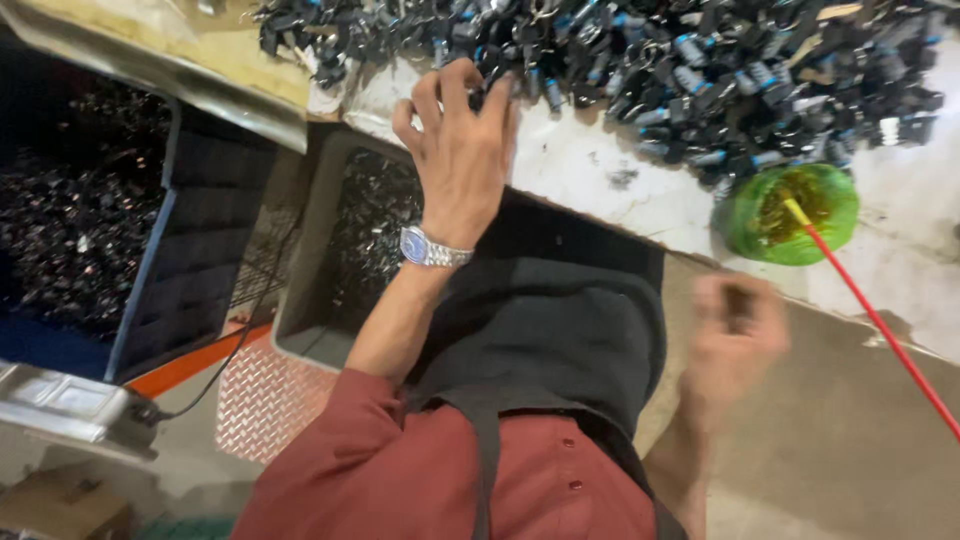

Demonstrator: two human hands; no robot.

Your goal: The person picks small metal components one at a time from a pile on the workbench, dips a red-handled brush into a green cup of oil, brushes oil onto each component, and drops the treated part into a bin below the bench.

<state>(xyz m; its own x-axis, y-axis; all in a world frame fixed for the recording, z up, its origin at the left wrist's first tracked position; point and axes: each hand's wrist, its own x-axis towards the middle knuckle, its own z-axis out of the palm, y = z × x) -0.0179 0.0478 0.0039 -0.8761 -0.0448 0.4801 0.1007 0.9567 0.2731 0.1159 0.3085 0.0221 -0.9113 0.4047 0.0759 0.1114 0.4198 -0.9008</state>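
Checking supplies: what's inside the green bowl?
The green bowl holds brownish stuff and the yellow tip of a red stick; its bottom is covered and cannot be seen.

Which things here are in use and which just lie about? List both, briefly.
In use:
- left hand, fingers spread on the heap of small black and blue metal parts
- right hand, blurred, pinching a small dark piece

Lying about:
- green plastic bowl with red-handled brush
- grey plastic crate of dark parts
- silver wristwatch
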